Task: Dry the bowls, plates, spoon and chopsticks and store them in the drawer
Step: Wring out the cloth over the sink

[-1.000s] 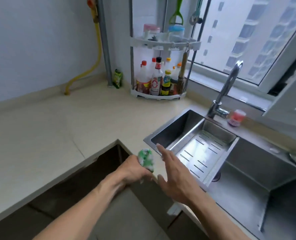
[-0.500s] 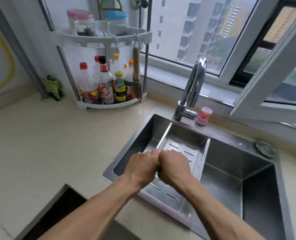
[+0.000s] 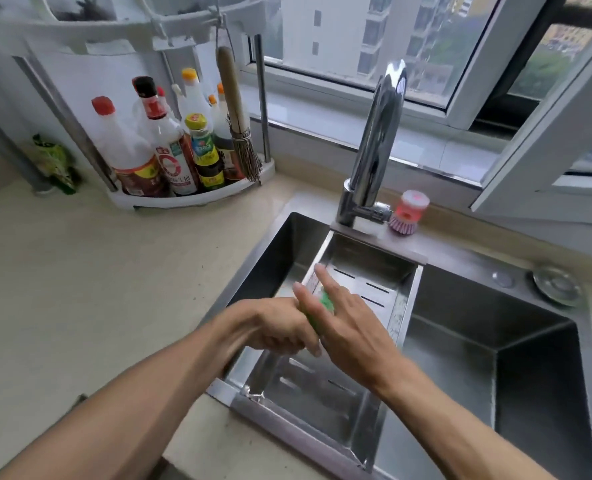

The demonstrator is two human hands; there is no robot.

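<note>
Both my hands are over the metal drain tray [image 3: 405, 306] that sits in the steel sink [image 3: 495, 341]. My left hand [image 3: 270, 329] grips a small green and white cloth [image 3: 326, 301], mostly hidden between the hands. My right hand [image 3: 346, 323] has straight fingers pressed against the cloth from the right. No bowls, plates, spoon or chopsticks are in view, and the drawer is out of frame.
A chrome faucet [image 3: 377, 140] rises behind the sink with a pink dish brush [image 3: 409, 213] beside it. A white corner rack [image 3: 190, 195] holds several sauce bottles and a hanging whisk brush. Beige countertop [image 3: 97, 271] spreads to the left. A round sink plug [image 3: 556, 284] lies at the right.
The view swung from the open drawer to the sink. My hands moved over the drain tray, clenched together around the cloth, and now my right hand has opened its fingers.
</note>
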